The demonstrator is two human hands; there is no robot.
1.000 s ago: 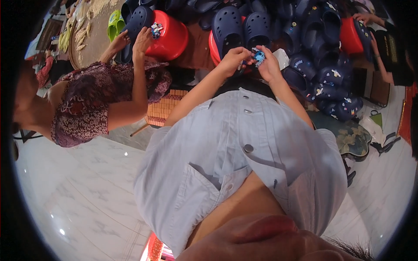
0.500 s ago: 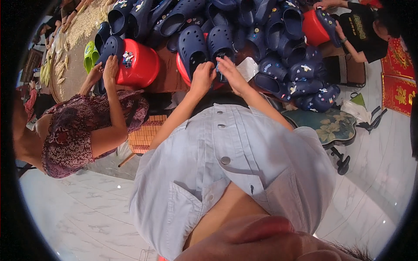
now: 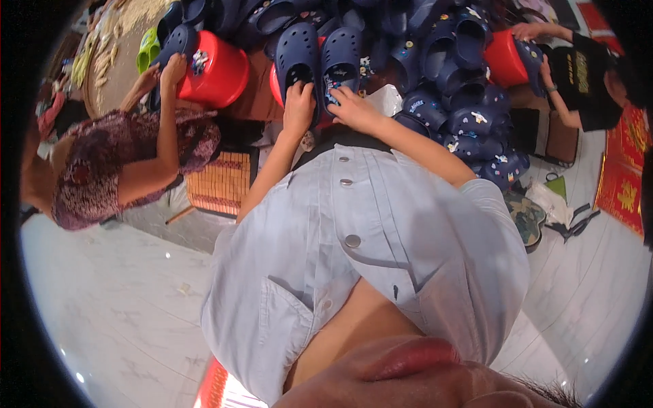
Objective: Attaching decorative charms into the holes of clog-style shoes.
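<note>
The left hand point(image 3: 298, 102) lies palm down on the heel end of the left navy clog point(image 3: 296, 58), fingers curled loosely over its rim at the foot opening, so it grips the shoe rather than resting flat. The right hand point(image 3: 350, 105) reaches to the heel end of the right navy clog point(image 3: 341, 60), fingers bent and pinched narrow at the shoe's near edge, where a small pale charm sits; whether the fingertips hold that charm cannot be told. Both clogs lie side by side, just touching, perforated tops up, with long axes running away from the person: toes point to the far pile, heels toward the body. They rest on a red tub point(image 3: 279, 85) whose rim shows beside the left shoe. Both forearms come up from the light blue shirt point(image 3: 367, 231), the left nearly straight, the right angled in from the right with the wrist cocked inward, the hands near each other but apart. Beyond lies a heap of navy clogs point(image 3: 449, 75), many with small coloured charms. To the left, another person in a patterned top holds a clog against a red bucket point(image 3: 218, 68). At the upper right a person in a black shirt reaches to a second red bucket point(image 3: 507, 58). The floor point(image 3: 115, 306) is pale marble.
</note>
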